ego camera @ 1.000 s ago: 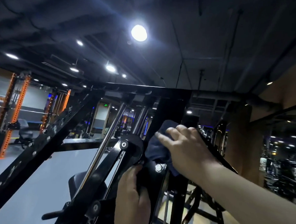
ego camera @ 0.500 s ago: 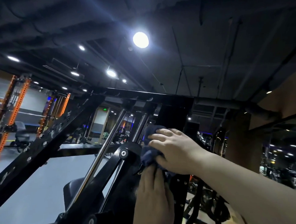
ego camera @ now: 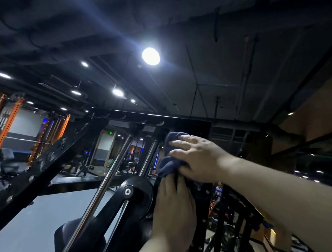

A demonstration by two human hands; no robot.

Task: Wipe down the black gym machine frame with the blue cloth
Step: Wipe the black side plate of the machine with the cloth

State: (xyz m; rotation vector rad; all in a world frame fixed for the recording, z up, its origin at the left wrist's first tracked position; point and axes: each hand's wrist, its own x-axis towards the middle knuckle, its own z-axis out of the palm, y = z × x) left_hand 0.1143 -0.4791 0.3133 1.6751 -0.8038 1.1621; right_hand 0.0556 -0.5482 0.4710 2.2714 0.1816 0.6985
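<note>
I take the round pivot disc (ego camera: 139,189) as my reference. The blue cloth (ego camera: 167,163) is up and to the right of the disc, bunched against the upright post (ego camera: 201,205) of the black gym machine frame (ego camera: 161,119). My right hand (ego camera: 198,158) lies on top of the cloth with its fingers straight and spread, so it presses the cloth flat against the metal and does not grip it. My left hand (ego camera: 173,206) sits just right of the disc and directly under the cloth. Its fingers point up along the post and its fingertips touch the cloth's lower fold. They look relaxed and hold nothing, though I cannot see whether the thumb hooks behind the post.

The post's long axis climbs from beside the disc to the top crossbar, which runs above the disc. The cloth is already close under that crossbar, so I judge that little of the post is left above it and most of it lies below. The right hand is the one on the cloth, so any stroke belongs to it. A downward pass along the post would run straight into the left hand, which I would shift lower first. The chrome guide rod (ego camera: 106,177) slants left of the disc, well clear of that path.
</note>
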